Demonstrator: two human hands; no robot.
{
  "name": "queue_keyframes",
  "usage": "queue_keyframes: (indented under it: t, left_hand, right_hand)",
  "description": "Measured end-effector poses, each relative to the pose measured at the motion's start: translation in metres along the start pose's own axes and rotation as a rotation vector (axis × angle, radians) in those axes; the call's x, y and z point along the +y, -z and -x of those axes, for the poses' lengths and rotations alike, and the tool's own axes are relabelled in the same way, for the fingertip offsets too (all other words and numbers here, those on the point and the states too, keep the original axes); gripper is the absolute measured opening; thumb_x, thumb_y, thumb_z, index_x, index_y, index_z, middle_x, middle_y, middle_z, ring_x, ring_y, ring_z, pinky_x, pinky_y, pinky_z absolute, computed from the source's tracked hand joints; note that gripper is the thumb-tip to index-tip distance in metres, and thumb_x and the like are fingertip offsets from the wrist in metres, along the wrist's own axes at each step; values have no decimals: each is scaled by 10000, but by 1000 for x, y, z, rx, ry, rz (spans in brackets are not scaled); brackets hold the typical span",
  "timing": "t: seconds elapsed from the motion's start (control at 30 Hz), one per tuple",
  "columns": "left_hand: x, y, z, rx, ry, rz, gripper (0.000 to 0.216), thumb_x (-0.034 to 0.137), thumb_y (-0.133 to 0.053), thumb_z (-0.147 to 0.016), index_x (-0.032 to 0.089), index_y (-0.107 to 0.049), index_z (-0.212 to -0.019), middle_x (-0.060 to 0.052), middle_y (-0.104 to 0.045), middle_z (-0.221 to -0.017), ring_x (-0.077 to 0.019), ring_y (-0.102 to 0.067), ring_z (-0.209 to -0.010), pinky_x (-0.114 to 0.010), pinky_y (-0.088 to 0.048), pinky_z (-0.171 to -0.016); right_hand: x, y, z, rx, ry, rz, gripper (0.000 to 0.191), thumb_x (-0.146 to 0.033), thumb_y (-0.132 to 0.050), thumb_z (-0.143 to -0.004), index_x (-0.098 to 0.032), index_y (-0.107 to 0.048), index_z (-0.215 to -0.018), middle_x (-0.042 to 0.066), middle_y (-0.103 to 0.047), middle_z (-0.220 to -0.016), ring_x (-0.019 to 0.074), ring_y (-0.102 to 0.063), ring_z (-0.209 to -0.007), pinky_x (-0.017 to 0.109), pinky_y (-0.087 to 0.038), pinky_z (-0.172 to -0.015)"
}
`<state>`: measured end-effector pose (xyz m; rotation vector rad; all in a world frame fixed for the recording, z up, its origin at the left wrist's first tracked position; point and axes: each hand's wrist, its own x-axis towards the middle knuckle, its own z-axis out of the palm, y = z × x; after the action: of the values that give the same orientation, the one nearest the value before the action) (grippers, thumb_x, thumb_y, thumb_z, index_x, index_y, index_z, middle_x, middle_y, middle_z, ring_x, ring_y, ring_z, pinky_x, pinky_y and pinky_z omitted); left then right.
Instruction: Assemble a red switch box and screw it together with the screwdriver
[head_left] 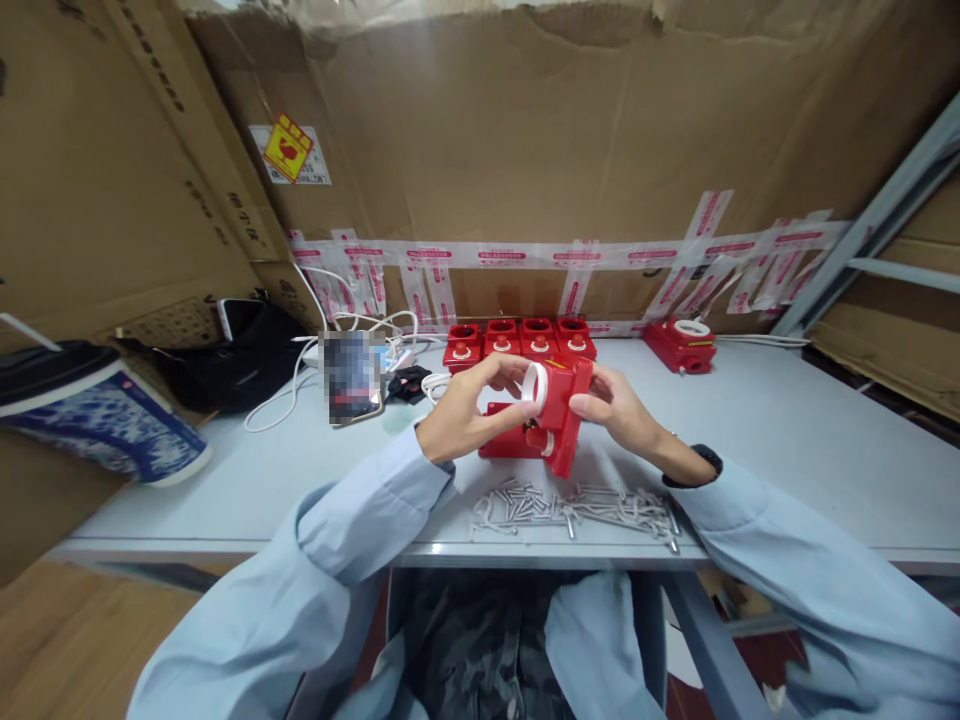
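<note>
Above the table I hold a red plastic housing, tilted on its side, between both hands. My left hand grips a white ring on the housing's left face with thumb and fingers. My right hand holds the housing's right edge, its thumb on the near side. A red knob with a white collar shows low on the held piece. Behind and below it, another red box lies on the table, partly hidden. Closer to me are many small metal pins and pieces of white cord.
Several red units with round knobs stand in a row at the back. One more red box with a white ring sits back right. At left are a phone, white cables, a black bag and a large cup.
</note>
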<state>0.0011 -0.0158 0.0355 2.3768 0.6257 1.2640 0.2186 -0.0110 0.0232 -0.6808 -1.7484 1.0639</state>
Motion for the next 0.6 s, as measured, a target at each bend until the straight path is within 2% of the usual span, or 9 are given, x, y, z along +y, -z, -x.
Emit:
queue_keyframes:
  t: [0.07,0.13,0.2,0.3,0.37,0.43,0.5,0.6]
  left_hand:
    - [0,1,0,-27,-92,-69,388,288,-648,-836,168,-531,-1186,-92,-633,-1053,-147,-601,-844,-323,-507,-788]
    - [0,2,0,-22,-231,-129,391,245,-639,-840,202,-529,-1213,-101,-590,-1164,-169,-591,-956,-340,-501,-839]
    - [0,1,0,6,-294,-144,455,270,-654,-831,229,-502,-1257,-108,-537,-1260,-201,-556,-1072,-359,-488,-882]
    - [0,-1,2,66,-164,-106,555,381,-671,-810,201,-450,-1287,-117,-553,-1219,-187,-581,-971,-346,-493,-837]
    - [1,-2,2,53,-39,-96,406,399,-596,-865,172,-499,-1187,-90,-612,-1074,-154,-596,-854,-314,-491,-783]
    - [1,-2,3,12,13,-138,281,394,-543,-901,164,-541,-1061,-59,-642,-946,-150,-603,-822,-300,-479,-759]
    - [1,-1,2,-16,-14,-198,288,410,-567,-886,163,-546,-1033,-52,-652,-919,-158,-608,-818,-305,-476,-756]
    - [-1,1,2,-28,-158,-266,400,434,-602,-860,160,-512,-1136,-88,-650,-1014,-185,-621,-882,-337,-494,-789]
  right_hand:
    - [1,1,0,-12,10,-7,423,-481,-716,-707,-195,-618,-1003,55,-709,-968,207,-672,-910,362,-533,-818]
    - [2,2,1,-2,9,-2,403,-471,-713,-715,-197,-625,-998,52,-709,-967,195,-678,-875,353,-535,-803]
    - [2,2,1,-2,7,0,385,-470,-695,-736,-198,-630,-1001,52,-709,-976,193,-680,-875,348,-534,-802]
    - [2,0,2,-25,11,20,428,-450,-705,-733,-198,-612,-1066,65,-706,-1028,210,-674,-937,359,-522,-836]
    - [1,-2,3,-20,18,45,470,-440,-727,-711,-194,-595,-1089,78,-701,-1063,220,-670,-957,367,-518,-842]
    - [0,-2,4,-12,23,61,481,-448,-726,-706,-187,-592,-1086,86,-700,-1071,224,-671,-949,371,-521,-830]
    - [-1,-2,4,-5,27,72,478,-445,-734,-694,-183,-596,-1070,86,-705,-1056,221,-675,-929,366,-525,-815]
    - [-2,-1,5,-8,24,57,465,-429,-743,-686,-188,-608,-1061,73,-716,-1019,210,-679,-914,353,-529,-808]
